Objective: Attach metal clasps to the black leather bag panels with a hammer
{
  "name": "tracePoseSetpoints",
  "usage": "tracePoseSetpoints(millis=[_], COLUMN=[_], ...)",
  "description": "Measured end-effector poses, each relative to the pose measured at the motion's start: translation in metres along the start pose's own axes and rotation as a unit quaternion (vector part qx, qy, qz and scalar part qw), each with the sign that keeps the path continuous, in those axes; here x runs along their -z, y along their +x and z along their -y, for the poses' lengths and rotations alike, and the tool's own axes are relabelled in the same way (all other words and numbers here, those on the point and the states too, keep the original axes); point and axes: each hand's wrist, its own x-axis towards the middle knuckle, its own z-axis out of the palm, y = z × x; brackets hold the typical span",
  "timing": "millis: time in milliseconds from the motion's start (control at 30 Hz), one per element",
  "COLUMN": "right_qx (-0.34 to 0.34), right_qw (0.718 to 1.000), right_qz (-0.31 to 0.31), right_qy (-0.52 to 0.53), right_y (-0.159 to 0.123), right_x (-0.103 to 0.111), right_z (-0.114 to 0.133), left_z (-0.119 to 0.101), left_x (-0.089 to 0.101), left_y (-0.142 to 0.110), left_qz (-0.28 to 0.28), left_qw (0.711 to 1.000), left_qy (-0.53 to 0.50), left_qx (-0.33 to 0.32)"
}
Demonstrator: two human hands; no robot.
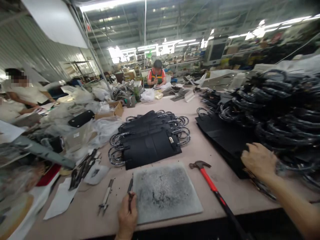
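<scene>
My left hand (127, 215) is closed around a slim dark tool (130, 186), perhaps a punch, at the left edge of a worn grey slab (167, 191). My right hand (260, 161) reaches out to the right, its fingers curled on the edge of a black bag panel (225, 133) with wrapped handles. A claw hammer (211, 181) with a red and black handle lies between the slab and that panel. Behind the slab, several black bag panels (152, 145) are stacked, their round handles in clear film; the top one carries a small metal fitting (171, 140).
A metal divider-like tool (106, 196) lies left of my left hand, near several dark hand tools (83, 168). Wrapped black handles (282, 113) pile high at the right. Plastic bags and a cardboard box (110, 110) crowd the left. Co-workers sit across the table and at far left.
</scene>
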Motion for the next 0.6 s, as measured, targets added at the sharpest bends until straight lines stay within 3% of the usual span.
tracePoseSetpoints(millis=[133,167,267,367,600], right_qx=[0.050,0.028,-0.025,-0.063,-0.147], right_qw=[0.992,0.984,0.983,0.980,0.952], right_qz=[0.117,0.170,0.180,0.189,0.267], right_qy=[0.026,0.037,0.027,0.015,0.006], right_y=[-0.005,-0.005,0.004,0.024,0.068], right_x=[-0.052,-0.065,-0.096,-0.115,-0.131], right_z=[0.118,0.145,0.202,0.218,0.195], left_z=[0.000,0.001,0.003,0.003,-0.002], left_x=[-0.001,-0.001,-0.002,-0.003,-0.004], left_y=[0.000,0.000,-0.001,-0.001,0.001], left_qz=[0.025,0.028,0.033,0.033,0.020], left_qw=[0.999,0.999,0.999,0.998,0.997], left_qy=[-0.003,-0.003,-0.005,-0.001,-0.012], left_qx=[-0.028,-0.031,-0.034,-0.049,-0.069])
